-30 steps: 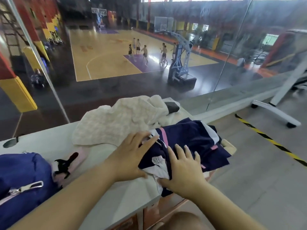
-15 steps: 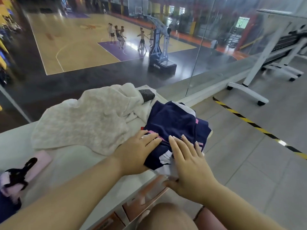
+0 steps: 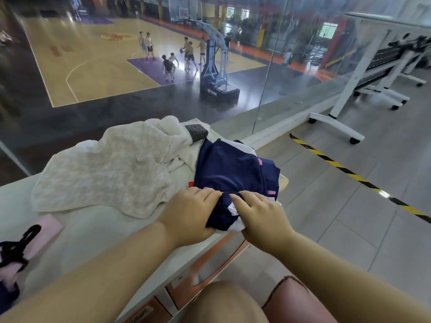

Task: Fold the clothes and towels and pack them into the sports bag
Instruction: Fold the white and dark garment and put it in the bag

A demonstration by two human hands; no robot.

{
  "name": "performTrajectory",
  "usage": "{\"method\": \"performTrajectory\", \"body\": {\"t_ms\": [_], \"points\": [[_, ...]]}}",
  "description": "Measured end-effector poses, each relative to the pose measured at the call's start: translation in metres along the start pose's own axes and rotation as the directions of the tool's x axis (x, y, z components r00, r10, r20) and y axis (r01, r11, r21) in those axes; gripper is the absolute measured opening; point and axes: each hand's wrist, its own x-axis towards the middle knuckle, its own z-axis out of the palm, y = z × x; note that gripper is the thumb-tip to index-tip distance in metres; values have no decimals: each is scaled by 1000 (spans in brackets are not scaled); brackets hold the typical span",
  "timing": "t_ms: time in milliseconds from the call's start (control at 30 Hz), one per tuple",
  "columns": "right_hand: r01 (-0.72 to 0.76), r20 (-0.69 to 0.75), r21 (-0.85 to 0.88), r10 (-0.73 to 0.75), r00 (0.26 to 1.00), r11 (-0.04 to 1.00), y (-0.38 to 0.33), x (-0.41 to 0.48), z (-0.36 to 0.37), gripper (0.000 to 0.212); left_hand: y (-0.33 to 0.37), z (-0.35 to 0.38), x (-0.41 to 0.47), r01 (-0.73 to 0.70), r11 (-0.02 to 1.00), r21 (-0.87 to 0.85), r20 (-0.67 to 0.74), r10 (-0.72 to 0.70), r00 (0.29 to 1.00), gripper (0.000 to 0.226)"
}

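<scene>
**Both hands bunching the near edge of the navy garment**

Closest to me, my bare knee [image 3: 224,301] and a rounded, reddish-brown padded seat [image 3: 300,301] fill the bottom of the view, below the edge of the smooth white tabletop [image 3: 98,241]. My forearms reach over that edge.

My left hand [image 3: 191,213] has its fingers curled down over the near hem of the navy blue sports garment [image 3: 233,169]. My right hand [image 3: 261,212] pinches the same bunched fold from the other side, so the two sets of fingertips almost meet. The cloth looks thin and slick, with white panels and small pink marks. It lies in a rough folded rectangle at the table's right end.

Touching its left side is a crumpled cream terry towel [image 3: 105,173], thick and nubbly, spread in loose waves across the middle of the table. A small dark grey speckled piece of fabric [image 3: 197,132] rests at the towel's far end. Off to my left lies a flat pale pink rectangular pad [image 3: 50,227] with a black looped object [image 3: 16,248] on it; I cannot tell what that object is.

Behind the table stands a clear glass wall [image 3: 268,66]. Through it I see a polished wooden basketball court [image 3: 93,66] with players and a blue-grey hoop stand [image 3: 217,73]. To the right, the grey floor tiles [image 3: 349,217] carry a yellow-and-black striped tape line [image 3: 349,173], and a white wheeled metal frame [image 3: 345,94] stands beyond it.
</scene>
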Motion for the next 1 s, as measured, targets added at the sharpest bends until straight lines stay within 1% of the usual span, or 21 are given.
{"method": "performTrajectory", "body": {"t_ms": [33,100,167,200,267,300,367,433,467,533,600,633,700,767,833,900,1000], "points": [[-5,29,21,4,1000,1000,4,2,-6,61,2,-1,-3,2,1000,-1,-20,-2,1000,59],[-16,106,72,8,994,997,11,7,-21,51,4,-1,-9,6,999,33,-30,-5,1000,78],[-40,203,183,2,979,982,18,15,-38,32,5,-1,-13,-4,1000,6,-15,4,1000,91],[-64,256,256,-4,967,964,20,18,-47,26,5,-3,-14,-7,999,-54,-23,6,1000,89],[-119,343,366,-16,939,923,24,23,-62,24,8,-12,-13,14,979,-202,-50,-24,998,75],[-146,377,404,-19,926,903,26,24,-67,27,11,-18,-11,38,963,-267,-39,-50,998,68],[-185,440,438,-30,897,880,28,22,-73,29,16,-29,-9,105,929,-354,41,-96,995,61],[-208,482,425,-26,876,881,25,18,-80,34,21,-34,-10,164,897,-410,99,-135,986,59],[-211,487,412,-19,873,886,21,16,-87,43,23,-38,-11,203,870,-450,126,-164,978,57],[-176,458,337,2,889,925,13,10,-99,72,24,-42,-14,275,805,-525,178,-213,961,55],[-53,385,173,-18,923,983,2,3,-107,92,22,-46,-16,342,749,-567,236,-250,939,54],[16,364,108,-54,930,994,-5,0,-109,98,21,-48,-18,374,721,-583,264,-268,927,49],[112,367,38,-118,923,993,-15,0,-107,104,17,-52,-20,428,678,-597,323,-285,902,40],[133,373,15,-128,919,991,-20,7,-104,99,15,-56,-23,460,653,-602,375,-277,885,39],[115,395,20,-114,911,993,-19,21,-102,87,13,-60,-25,477,620,-623,403,-268,875,45],[66,468,75,-94,879,995,-15,37,-100,75,10,-61,-26,494,575,-652,416,-273,867,45],[-27,548,200,-88,832,979,-8,58,-93,61,4,-59,-26,535,479,-696,428,-322,844,35]]}}
